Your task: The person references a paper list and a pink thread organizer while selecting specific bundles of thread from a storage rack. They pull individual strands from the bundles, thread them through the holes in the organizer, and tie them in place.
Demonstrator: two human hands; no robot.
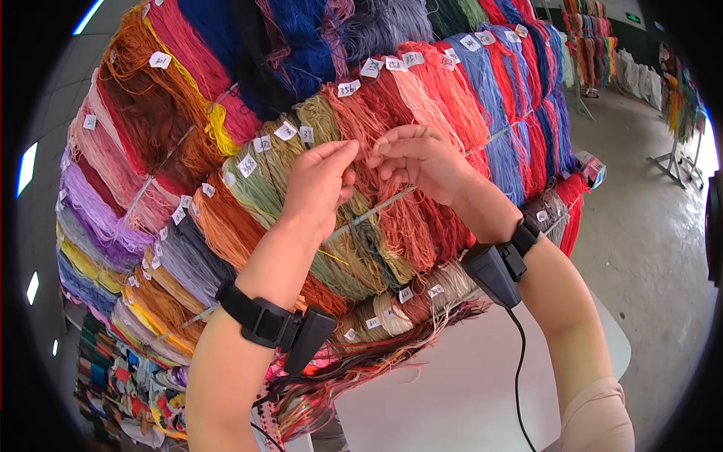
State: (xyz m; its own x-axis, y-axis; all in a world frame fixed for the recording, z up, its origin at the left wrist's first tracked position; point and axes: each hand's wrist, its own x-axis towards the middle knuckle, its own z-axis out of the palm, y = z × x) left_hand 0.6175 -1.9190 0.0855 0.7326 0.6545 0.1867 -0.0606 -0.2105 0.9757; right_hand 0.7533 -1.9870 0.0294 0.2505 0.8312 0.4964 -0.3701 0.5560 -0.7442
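Head view: left hand (320,181) and right hand (418,160) nearly meet near yarn (403,237), fingers (343,153) curled, grip unclear.

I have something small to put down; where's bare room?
White tabletop lies bare between the loose thread ends and right forearm, though a black cable hangs there. Grey floor shows right of the skeins. Crowded: behind left hand and right hand, where skeins hang packed.
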